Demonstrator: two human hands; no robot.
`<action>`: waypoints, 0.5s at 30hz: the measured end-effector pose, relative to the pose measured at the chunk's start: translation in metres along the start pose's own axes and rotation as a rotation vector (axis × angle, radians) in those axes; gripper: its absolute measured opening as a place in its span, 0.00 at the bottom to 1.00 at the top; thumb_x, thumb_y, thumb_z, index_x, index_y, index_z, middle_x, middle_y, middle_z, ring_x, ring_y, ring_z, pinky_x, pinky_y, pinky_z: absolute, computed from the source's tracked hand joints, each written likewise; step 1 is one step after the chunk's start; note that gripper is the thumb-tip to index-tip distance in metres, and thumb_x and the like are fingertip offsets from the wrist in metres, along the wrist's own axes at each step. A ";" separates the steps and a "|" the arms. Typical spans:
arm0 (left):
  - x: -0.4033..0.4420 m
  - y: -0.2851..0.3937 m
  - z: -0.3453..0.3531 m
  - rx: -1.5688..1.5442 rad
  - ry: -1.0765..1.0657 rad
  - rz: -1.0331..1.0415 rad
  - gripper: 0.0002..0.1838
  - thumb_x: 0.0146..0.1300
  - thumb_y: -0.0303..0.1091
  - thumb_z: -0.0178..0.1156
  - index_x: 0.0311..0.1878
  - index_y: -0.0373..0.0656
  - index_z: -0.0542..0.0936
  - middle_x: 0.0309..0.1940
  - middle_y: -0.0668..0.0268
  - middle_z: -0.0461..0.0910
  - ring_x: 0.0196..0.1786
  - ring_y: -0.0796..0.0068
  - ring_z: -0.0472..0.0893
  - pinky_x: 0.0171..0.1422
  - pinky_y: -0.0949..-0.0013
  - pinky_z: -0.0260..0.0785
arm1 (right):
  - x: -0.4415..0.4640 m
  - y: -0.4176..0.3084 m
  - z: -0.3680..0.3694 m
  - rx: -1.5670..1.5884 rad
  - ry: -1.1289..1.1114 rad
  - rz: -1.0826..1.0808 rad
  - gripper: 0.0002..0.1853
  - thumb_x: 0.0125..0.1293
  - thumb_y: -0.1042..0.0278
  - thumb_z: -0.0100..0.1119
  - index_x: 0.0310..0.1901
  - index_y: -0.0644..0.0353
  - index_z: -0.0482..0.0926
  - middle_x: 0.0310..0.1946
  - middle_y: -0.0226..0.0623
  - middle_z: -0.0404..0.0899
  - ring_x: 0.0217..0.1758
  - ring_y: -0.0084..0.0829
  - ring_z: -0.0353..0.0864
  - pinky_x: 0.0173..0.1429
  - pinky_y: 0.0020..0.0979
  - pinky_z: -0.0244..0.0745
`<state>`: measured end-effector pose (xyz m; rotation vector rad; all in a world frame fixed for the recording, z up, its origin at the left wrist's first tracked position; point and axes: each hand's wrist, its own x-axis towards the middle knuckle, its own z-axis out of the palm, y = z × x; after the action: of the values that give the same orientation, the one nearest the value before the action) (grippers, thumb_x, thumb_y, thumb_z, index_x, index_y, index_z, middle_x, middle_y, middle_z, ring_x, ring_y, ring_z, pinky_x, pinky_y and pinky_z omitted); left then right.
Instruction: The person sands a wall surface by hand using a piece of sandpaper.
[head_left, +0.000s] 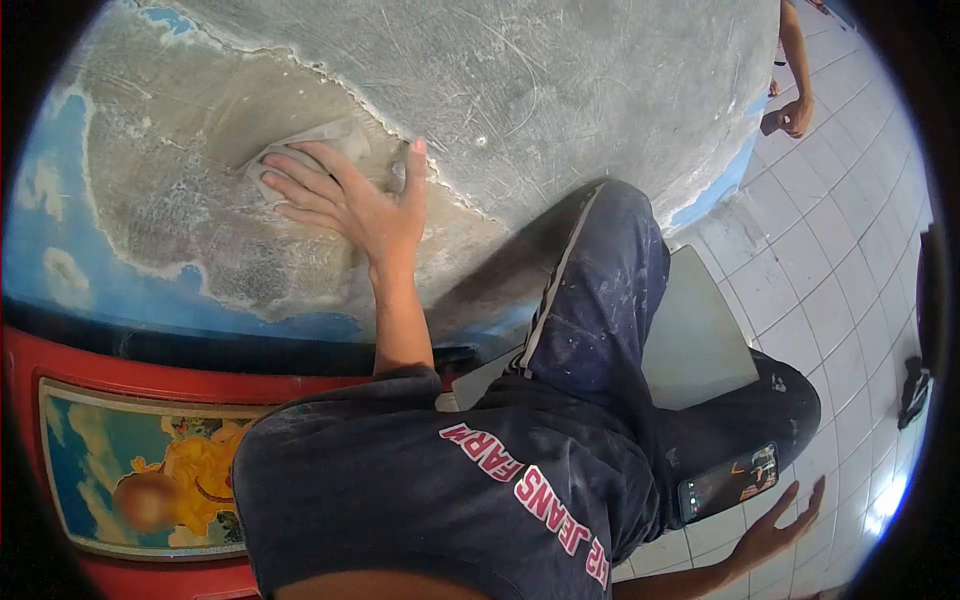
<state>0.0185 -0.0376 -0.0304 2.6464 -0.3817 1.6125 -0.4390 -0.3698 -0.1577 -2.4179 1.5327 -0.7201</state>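
Note:
My left hand [350, 200] lies flat with spread fingers on a thin grey sheet [345, 135], pressing it against a rough grey patched surface [480, 80]. The thumb points away from the other fingers and rests off the sheet. Bare patches and peeling blue paint [60, 220] surround the worn area. My right hand [775, 535] is held out at the lower right, fingers apart and nothing in it. Near it, a phone [730, 485] with a lit screen rests on my dark trousers.
My bent knee [625, 220] is close to the grey surface. A pale flat seat [695, 330] is beneath my legs. Below the blue edge is a red panel with a framed picture [100, 480]. Another person's hand [797, 117] shows at the upper right, above the tiled floor [810, 220].

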 end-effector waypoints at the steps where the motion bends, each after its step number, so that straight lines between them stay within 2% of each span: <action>1: 0.001 0.003 0.002 -0.003 0.004 0.004 0.65 0.57 0.76 0.57 0.79 0.32 0.42 0.77 0.31 0.29 0.79 0.30 0.26 0.73 0.24 0.16 | -0.002 -0.013 -0.004 0.153 -0.051 0.013 0.20 0.76 0.61 0.55 0.65 0.58 0.75 0.62 0.39 0.78 0.67 0.36 0.74 0.71 0.41 0.65; 2: 0.000 0.010 0.005 0.003 0.010 0.029 0.65 0.57 0.76 0.56 0.79 0.32 0.43 0.78 0.32 0.30 0.80 0.30 0.26 0.73 0.24 0.16 | -0.005 -0.028 -0.004 0.292 -0.123 -0.005 0.17 0.77 0.64 0.53 0.61 0.62 0.78 0.57 0.37 0.81 0.62 0.31 0.77 0.69 0.38 0.65; 3: -0.002 0.016 0.008 0.008 0.018 0.055 0.65 0.57 0.77 0.56 0.79 0.33 0.44 0.78 0.33 0.30 0.80 0.31 0.26 0.73 0.24 0.15 | -0.012 -0.047 0.002 0.364 -0.159 -0.005 0.13 0.74 0.69 0.57 0.55 0.65 0.80 0.50 0.39 0.83 0.54 0.33 0.79 0.61 0.35 0.70; 4: -0.010 0.022 0.013 0.004 0.027 0.058 0.65 0.57 0.77 0.56 0.79 0.33 0.44 0.78 0.33 0.30 0.80 0.31 0.26 0.73 0.24 0.15 | -0.019 -0.074 0.003 0.533 -0.291 0.032 0.10 0.71 0.71 0.59 0.51 0.64 0.81 0.45 0.38 0.83 0.49 0.32 0.78 0.55 0.34 0.71; 5: -0.024 0.027 0.017 0.002 -0.059 0.106 0.64 0.58 0.77 0.55 0.79 0.33 0.45 0.78 0.33 0.31 0.80 0.32 0.26 0.73 0.24 0.15 | -0.026 -0.102 0.004 0.691 -0.421 0.091 0.08 0.68 0.73 0.62 0.46 0.62 0.82 0.41 0.37 0.83 0.44 0.31 0.78 0.50 0.33 0.72; 6: -0.032 0.029 0.019 0.000 -0.146 0.155 0.63 0.58 0.77 0.54 0.79 0.34 0.47 0.78 0.33 0.32 0.80 0.33 0.26 0.73 0.24 0.15 | -0.030 -0.126 0.008 0.724 -0.492 -0.080 0.05 0.66 0.75 0.63 0.43 0.62 0.83 0.38 0.37 0.82 0.40 0.31 0.77 0.47 0.33 0.72; 8: -0.031 0.023 0.016 0.013 -0.169 0.136 0.62 0.59 0.77 0.53 0.79 0.34 0.48 0.78 0.33 0.32 0.80 0.34 0.27 0.74 0.25 0.16 | -0.044 -0.164 0.023 0.866 -0.648 -0.157 0.02 0.62 0.73 0.66 0.36 0.61 0.83 0.31 0.37 0.81 0.32 0.33 0.77 0.44 0.32 0.70; 9: -0.029 0.018 0.015 0.031 -0.202 0.111 0.60 0.60 0.77 0.52 0.79 0.35 0.49 0.78 0.33 0.32 0.81 0.34 0.27 0.74 0.26 0.16 | -0.047 -0.178 0.033 0.854 -0.728 -0.281 0.03 0.63 0.72 0.66 0.35 0.61 0.83 0.29 0.37 0.81 0.30 0.34 0.77 0.44 0.31 0.70; 10: -0.020 0.010 0.015 0.052 -0.084 0.140 0.59 0.61 0.75 0.52 0.80 0.36 0.46 0.78 0.33 0.31 0.81 0.35 0.27 0.75 0.27 0.17 | -0.050 -0.188 0.042 0.838 -0.815 -0.406 0.04 0.63 0.71 0.66 0.34 0.61 0.82 0.26 0.38 0.80 0.28 0.34 0.77 0.44 0.31 0.70; 11: -0.008 0.007 0.009 0.056 -0.092 0.142 0.59 0.61 0.75 0.52 0.80 0.36 0.46 0.78 0.33 0.31 0.81 0.35 0.27 0.75 0.27 0.17 | -0.054 -0.192 0.051 0.837 -0.824 -0.402 0.04 0.63 0.71 0.66 0.34 0.61 0.82 0.26 0.38 0.80 0.28 0.34 0.77 0.44 0.31 0.70; 13: 0.016 0.006 -0.006 -0.028 0.056 0.000 0.60 0.62 0.74 0.52 0.80 0.35 0.43 0.78 0.33 0.30 0.81 0.34 0.27 0.76 0.28 0.18 | -0.064 -0.199 0.069 0.808 -1.208 -0.449 0.06 0.64 0.69 0.65 0.33 0.62 0.82 0.24 0.38 0.80 0.28 0.36 0.79 0.44 0.32 0.71; 14: 0.021 0.005 -0.008 0.000 0.040 -0.014 0.60 0.63 0.72 0.54 0.79 0.34 0.42 0.78 0.32 0.30 0.80 0.33 0.27 0.75 0.27 0.19 | -0.067 -0.199 0.076 0.809 -1.210 -0.457 0.06 0.64 0.69 0.65 0.33 0.62 0.82 0.24 0.38 0.80 0.28 0.36 0.79 0.44 0.32 0.71; 15: 0.019 0.005 -0.006 0.004 0.048 -0.018 0.60 0.63 0.72 0.54 0.79 0.34 0.42 0.78 0.32 0.30 0.80 0.33 0.27 0.75 0.27 0.19 | -0.067 -0.197 0.083 0.853 -1.338 -0.389 0.07 0.66 0.68 0.64 0.35 0.63 0.82 0.25 0.39 0.81 0.29 0.34 0.80 0.44 0.32 0.71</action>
<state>0.0207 -0.0453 -0.0115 2.6008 -0.3527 1.6697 -0.2641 -0.2299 -0.1695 -1.7253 0.1441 0.2448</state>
